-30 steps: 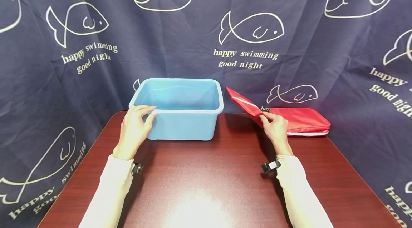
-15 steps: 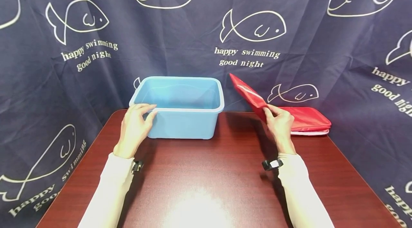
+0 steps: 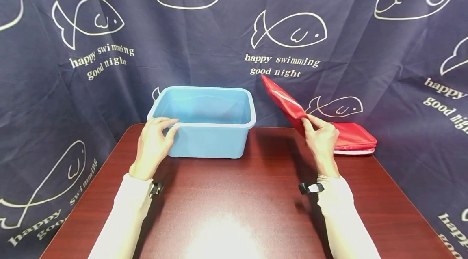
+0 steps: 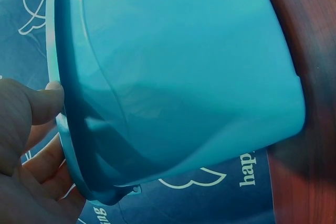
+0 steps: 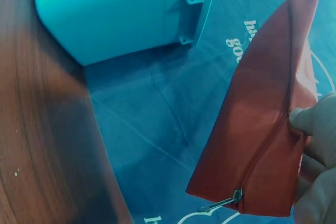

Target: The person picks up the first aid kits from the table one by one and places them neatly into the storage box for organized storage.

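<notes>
Head view: by the right hand (image 3: 322, 139) a red zippered pouch (image 3: 285, 104) is pinched at one edge, tilted above the table (image 3: 272, 202) — the blue bin (image 3: 208, 141) is pinched at its rim by the left hand (image 3: 152, 146), presumably for steadiness.

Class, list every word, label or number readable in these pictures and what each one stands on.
"happy swimming": repeated in white on the blue curtain.
"good night": beneath it, same curtain.
"hap", "ing": cut-off curtain print, left wrist view.
Right black wrist device: any marking too small to read.
Blue tub, raised red pouch, second red case: no readable text.
</notes>
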`<state>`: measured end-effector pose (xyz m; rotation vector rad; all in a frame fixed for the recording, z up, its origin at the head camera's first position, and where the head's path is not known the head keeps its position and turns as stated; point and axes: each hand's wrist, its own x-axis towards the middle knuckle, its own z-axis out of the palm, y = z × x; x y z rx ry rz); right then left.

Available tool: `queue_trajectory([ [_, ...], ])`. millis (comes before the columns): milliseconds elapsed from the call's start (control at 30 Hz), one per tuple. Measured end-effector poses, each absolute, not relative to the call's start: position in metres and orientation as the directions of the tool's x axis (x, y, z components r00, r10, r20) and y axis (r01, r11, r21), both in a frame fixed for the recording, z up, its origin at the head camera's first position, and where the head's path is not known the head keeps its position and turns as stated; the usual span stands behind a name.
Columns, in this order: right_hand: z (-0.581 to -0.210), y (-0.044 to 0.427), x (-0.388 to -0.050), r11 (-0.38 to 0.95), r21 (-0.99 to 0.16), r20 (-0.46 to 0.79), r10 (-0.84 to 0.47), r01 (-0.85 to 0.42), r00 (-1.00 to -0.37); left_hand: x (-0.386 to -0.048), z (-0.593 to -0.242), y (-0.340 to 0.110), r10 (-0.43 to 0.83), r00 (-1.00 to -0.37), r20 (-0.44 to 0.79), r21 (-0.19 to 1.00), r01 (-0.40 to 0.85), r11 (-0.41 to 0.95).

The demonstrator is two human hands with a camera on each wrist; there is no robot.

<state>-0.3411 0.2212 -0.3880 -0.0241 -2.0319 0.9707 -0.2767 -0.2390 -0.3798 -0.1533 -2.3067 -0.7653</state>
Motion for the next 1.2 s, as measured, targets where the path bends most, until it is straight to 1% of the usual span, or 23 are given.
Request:
queue_trajectory([
  [167,-0.383,0.218,-0.337,0.683,-0.637,0.715,0.351,-0.358,-0.605,-0.276,-0.379,-0.239,-0.101,-0.76,0.642,0.488,0.303,0.819],
  [367,-0.372,0.212,-0.328,0.667,-0.654,0.713,0.387,-0.357,-0.584,-0.275,-0.38,-0.238,-0.109,-0.766,0.634,0.498,0.296,0.815],
  [867,-0.357,0.199,-0.312,0.617,-0.673,0.712,0.39,-0.408,-0.584,-0.277,-0.38,-0.24,-0.103,-0.768,0.633,0.495,0.299,0.816],
  [1200,-0.345,0.182,-0.315,0.611,-0.654,0.73,0.353,-0.447,-0.585,-0.277,-0.381,-0.241,-0.101,-0.76,0.642,0.493,0.309,0.813],
])
